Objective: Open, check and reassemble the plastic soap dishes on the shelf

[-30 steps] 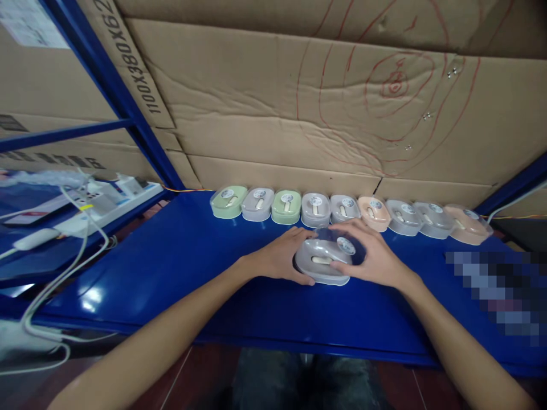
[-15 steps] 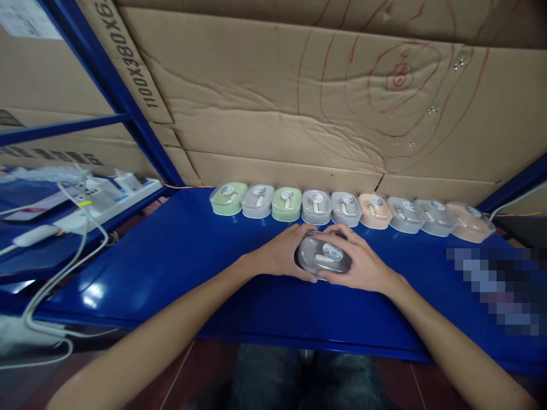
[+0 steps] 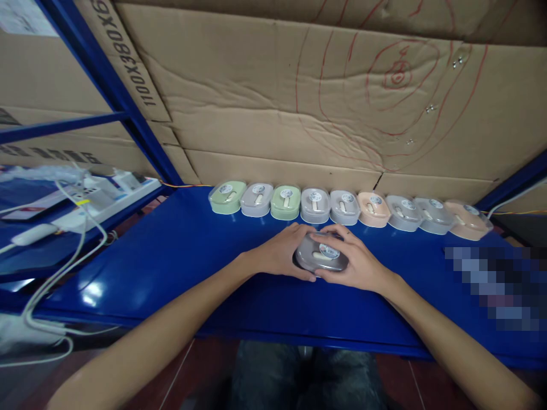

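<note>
Between my two hands is a grey rounded container (image 3: 314, 262) with a see-through lid, a pale tab on its top and a round printed sticker. My left hand (image 3: 284, 251) wraps round its left side, thumb at the near edge. From the right, my right hand (image 3: 359, 259) grips it, fingers over the far corner and thumb at the front. Both thumbs nearly meet at the near side. Whether the container rests on the blue table (image 3: 239, 307) or is held just above it, I cannot tell. Its underside is hidden.
Behind my hands stands a row of several similar containers, among them a green one (image 3: 285, 212), a grey one (image 3: 315, 215) and an orange one (image 3: 373, 218). A cardboard wall (image 3: 239, 125) closes the back. At left lie a power strip (image 3: 143, 191) and white cables (image 3: 81, 250).
My hands keep the same grip on the grey container. The whole view has shifted very slightly; nothing else has visibly moved.
</note>
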Motion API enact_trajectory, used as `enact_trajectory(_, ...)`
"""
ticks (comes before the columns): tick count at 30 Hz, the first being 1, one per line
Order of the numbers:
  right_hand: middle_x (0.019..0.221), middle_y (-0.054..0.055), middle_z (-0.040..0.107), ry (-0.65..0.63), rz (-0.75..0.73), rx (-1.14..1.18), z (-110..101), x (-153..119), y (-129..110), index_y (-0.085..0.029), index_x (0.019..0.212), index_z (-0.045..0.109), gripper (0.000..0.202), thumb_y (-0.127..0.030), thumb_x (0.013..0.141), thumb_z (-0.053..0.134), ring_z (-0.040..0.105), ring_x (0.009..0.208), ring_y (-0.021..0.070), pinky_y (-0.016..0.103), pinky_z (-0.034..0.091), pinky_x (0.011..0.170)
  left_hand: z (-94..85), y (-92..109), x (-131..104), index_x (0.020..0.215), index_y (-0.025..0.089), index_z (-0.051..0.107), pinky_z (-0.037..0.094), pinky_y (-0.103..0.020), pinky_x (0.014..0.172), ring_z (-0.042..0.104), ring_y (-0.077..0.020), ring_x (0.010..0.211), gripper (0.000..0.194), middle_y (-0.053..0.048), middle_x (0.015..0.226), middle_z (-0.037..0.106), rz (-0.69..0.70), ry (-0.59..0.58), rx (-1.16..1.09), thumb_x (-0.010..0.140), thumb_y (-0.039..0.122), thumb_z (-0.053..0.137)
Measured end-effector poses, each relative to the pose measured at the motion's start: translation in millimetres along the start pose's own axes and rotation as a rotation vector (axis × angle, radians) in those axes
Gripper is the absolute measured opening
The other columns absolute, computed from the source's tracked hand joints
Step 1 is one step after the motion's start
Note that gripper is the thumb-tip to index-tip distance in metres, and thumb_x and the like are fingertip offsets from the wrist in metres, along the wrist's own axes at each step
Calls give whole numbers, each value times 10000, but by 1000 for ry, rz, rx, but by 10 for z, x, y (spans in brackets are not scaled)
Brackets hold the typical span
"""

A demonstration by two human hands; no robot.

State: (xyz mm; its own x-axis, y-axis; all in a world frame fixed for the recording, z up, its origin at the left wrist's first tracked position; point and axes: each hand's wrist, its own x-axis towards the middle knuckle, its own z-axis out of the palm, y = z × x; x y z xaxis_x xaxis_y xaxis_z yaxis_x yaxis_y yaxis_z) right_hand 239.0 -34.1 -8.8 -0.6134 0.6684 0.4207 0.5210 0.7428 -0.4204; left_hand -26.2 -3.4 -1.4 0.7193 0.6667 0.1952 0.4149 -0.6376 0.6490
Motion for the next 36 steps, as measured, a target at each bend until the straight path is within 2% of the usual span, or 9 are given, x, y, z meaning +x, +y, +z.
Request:
enact_trajectory(8,1529,141,594,-18,8,-10,-20,7,-57,-332,1592,595,725,-486,926,836,675,1346,380,583,609,1105,47,-47,2,1554,319,524,478,-650,1158,581,-413,1359,1028,-136,1463,612,-22,12,8,694,689,950)
enact_trajectory(14,1541,165,609,-25,-10,-67,-15,9,-63,-277,1561,610,688,-500,942,813,690,1338,391,598,611,1103,131,-63,3,1685,292,370,367,-669,1286,448,-456,1541,1191,-187,1645,498,-11,13,59,718,693,938)
enact_trajectory(20,1568,169,593,-34,-30,-122,-9,-3,-75,-291,1587,574,691,-523,968,779,654,1391,404,614,590,1135,127,23,17,1534,277,513,421,-641,1243,533,-433,1429,960,-153,1519,588,4,20,73,735,604,930)
enact_trajectory(24,1515,183,612,-52,-8,-193,16,-11,-78,-283,1594,566,744,-545,938,798,681,1325,418,640,594,1110,124,41,25,1427,287,562,450,-639,1213,564,-421,1375,856,-130,1422,627,14,33,71,708,549,946)
enact_trajectory(29,1425,185,652,-39,11,-191,26,8,-63,-269,1549,623,751,-524,879,846,732,1203,400,595,641,1020,157,-14,43,1401,268,564,464,-623,1199,572,-412,1355,857,-134,1402,627,20,42,62,698,567,952)
enact_trajectory(36,1389,183,694,-46,-25,-157,-20,52,-39,-244,1467,696,671,-575,896,817,759,1166,373,551,657,975,182,-67,61,1433,272,561,458,-642,1196,571,-427,1368,992,-136,1457,618,-20,53,37,621,643,995)
